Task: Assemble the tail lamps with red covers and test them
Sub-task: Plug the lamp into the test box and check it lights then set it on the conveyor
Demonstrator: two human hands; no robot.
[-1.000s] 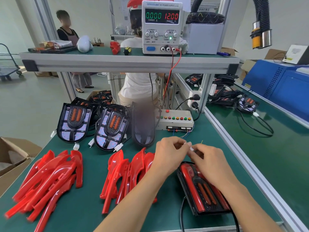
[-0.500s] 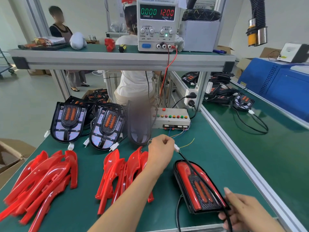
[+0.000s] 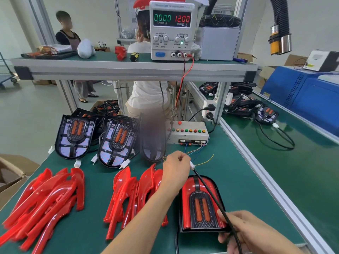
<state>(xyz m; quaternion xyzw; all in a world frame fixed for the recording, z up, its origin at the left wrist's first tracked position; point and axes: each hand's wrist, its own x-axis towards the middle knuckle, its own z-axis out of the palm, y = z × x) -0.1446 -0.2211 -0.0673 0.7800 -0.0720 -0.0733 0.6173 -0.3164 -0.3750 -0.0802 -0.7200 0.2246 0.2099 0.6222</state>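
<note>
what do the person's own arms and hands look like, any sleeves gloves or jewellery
Both forearms are bare as far as the picture shows, with no sleeves in view. The left hand and the right hand wear no gloves, and no rings, watch or wristbands show on either. Nails look short and unpainted.

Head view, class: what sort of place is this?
Likely a factory assembly and test line: bench power supply, switch box, stacked red covers and tail lamps.
</note>
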